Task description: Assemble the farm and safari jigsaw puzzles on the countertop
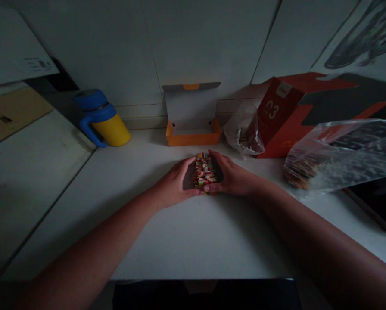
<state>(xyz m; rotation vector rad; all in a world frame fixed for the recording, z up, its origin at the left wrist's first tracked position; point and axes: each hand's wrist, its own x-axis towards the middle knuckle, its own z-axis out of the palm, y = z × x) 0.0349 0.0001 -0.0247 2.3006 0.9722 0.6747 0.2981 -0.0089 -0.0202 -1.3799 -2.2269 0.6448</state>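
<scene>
A bundle of thin sticks or packets with many-coloured ends (205, 169) is gripped between my two hands over the middle of the white table. My left hand (177, 183) curves around its left side, thumb at the near end. On the other side my right hand (231, 174) closes in the same way, its thumb almost touching the left one. What exactly the coloured pieces are is too small and dim to tell. Just beyond the hands stands an orange cardboard box (193, 140) with its lid raised and its pale inside showing.
A yellow and blue mug with a lid (110, 125) stands at the back left. To the right are a clear plastic bag (244, 133), a large red box (277, 116) and a longer plastic bag of thin sticks (341, 159). A dark object (380, 198) lies at the right edge.
</scene>
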